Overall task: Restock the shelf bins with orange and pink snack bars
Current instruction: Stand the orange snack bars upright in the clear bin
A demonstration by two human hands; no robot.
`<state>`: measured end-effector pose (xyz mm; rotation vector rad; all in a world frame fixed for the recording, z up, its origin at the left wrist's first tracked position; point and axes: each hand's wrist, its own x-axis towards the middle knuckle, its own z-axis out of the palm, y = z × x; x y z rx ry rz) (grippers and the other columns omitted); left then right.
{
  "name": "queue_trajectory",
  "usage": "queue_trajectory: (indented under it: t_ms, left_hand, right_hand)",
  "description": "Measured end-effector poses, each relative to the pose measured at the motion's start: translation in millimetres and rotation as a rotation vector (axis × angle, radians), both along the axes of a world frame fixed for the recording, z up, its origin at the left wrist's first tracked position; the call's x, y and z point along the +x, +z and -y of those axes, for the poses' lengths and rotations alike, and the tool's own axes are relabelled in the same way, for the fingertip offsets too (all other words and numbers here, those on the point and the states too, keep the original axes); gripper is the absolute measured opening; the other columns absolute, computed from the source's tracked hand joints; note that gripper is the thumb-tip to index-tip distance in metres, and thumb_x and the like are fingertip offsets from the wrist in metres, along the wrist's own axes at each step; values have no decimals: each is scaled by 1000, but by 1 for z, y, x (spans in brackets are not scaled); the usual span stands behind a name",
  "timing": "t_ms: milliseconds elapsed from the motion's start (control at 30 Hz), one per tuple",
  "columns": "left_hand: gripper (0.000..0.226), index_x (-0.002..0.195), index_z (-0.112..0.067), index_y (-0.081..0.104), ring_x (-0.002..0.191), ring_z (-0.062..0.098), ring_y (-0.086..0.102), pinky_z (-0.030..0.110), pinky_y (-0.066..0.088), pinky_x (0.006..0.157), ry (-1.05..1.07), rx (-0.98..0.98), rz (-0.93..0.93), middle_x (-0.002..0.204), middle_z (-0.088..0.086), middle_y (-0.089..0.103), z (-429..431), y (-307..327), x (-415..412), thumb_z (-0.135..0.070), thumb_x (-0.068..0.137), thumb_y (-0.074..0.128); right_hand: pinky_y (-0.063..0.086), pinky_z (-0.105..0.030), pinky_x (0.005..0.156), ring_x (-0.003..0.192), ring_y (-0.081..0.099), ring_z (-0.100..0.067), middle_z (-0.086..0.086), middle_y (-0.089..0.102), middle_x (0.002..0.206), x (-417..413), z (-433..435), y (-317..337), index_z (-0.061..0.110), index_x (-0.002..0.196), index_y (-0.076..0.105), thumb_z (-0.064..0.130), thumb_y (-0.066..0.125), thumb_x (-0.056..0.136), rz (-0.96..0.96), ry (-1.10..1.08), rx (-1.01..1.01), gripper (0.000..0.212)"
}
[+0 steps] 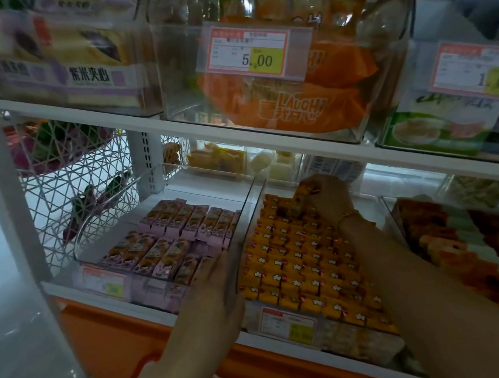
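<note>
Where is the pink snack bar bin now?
Head view, lower shelf, left of centre: the pink bar bin stands beside the orange bar bin, with the left hand at its front right corner.

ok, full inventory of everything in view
pink snack bars: many, pink, lower left bin
orange snack bars: many, orange, lower middle bin
red-orange packets: many, red-orange, lower right bin
orange bags: several, orange, upper middle bin
purple packs: several, purple, upper left
green packs: few, green, upper right
price tags: four, red-yellow, bin fronts
wire rack: one, white, far left
left hand: one, against wall between lower bins
right hand: one, pinching orange snack bars at back
</note>
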<state>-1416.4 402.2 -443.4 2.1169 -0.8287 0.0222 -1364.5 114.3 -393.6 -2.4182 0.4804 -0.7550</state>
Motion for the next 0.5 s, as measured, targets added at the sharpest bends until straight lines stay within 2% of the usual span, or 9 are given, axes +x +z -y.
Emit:
queue_trajectory:
  t_ms: [100,167,200,267,300,333,400,433,500]
  left_hand:
    - [66,121,-43,-17,142,2,3,3,2,95,-22,7,-32,140,-22,13,-1,3,1,-25,99,43]
    - [71,116,-44,-24,141,1,5,1,3,92,-27,36,-30,133,-25,11,-2,2,3,-25,100,43]
    - [72,115,-44,-25,142,2,6,3,5,95,-24,42,-30,137,-24,12,-3,2,4,-25,99,43]
    - [75,115,-44,-27,141,3,11,4,11,100,-17,57,-18,150,-17,13,-3,2,5,-25,99,44]
    - [76,115,-41,-29,137,2,14,-3,11,96,-10,73,-6,151,-14,15,-3,3,5,-24,99,44]
    - [77,115,-37,-32,131,0,17,-11,10,84,-2,95,2,150,-12,17,-3,3,4,-23,100,43]
    - [79,113,-28,-36,122,-3,18,-15,9,70,10,133,9,149,-11,18,-3,5,4,-22,100,42]
    - [80,111,-25,-38,123,-4,16,-16,6,72,15,140,9,151,-11,17,-2,5,4,-22,100,42]
    - [82,107,-21,-41,136,-1,10,-6,-2,84,26,151,6,154,-12,11,-2,3,5,-25,100,40]
  right_hand:
    - [42,-19,85,97,63,-21,-10,69,108,9,7,-2,13,106,73,9,66,83,-288,94,-247,23]
    - [49,-27,88,94,64,-23,-11,69,109,12,7,-3,15,108,72,9,57,89,-507,137,-366,25]
    - [50,-31,89,95,64,-23,-10,67,112,13,7,-3,17,111,71,7,53,90,-591,149,-409,30]
    - [50,-29,88,97,62,-21,-7,65,117,15,5,-3,20,119,67,3,47,91,-665,162,-414,39]
    - [49,-26,85,96,62,-20,-6,65,118,16,4,-2,20,119,67,1,46,91,-659,161,-368,40]
    - [48,-23,82,95,62,-19,-6,65,118,17,2,-1,18,116,68,0,46,91,-611,155,-306,38]
    - [44,-20,85,102,62,-19,-9,65,118,21,-2,1,12,110,70,2,50,92,-437,129,-183,29]
    - [43,-21,89,105,62,-19,-10,66,117,24,-4,1,10,108,71,4,53,91,-341,110,-132,26]
    - [44,-21,90,104,63,-18,-10,68,112,30,-12,-4,6,103,72,5,56,89,-239,73,-89,21]
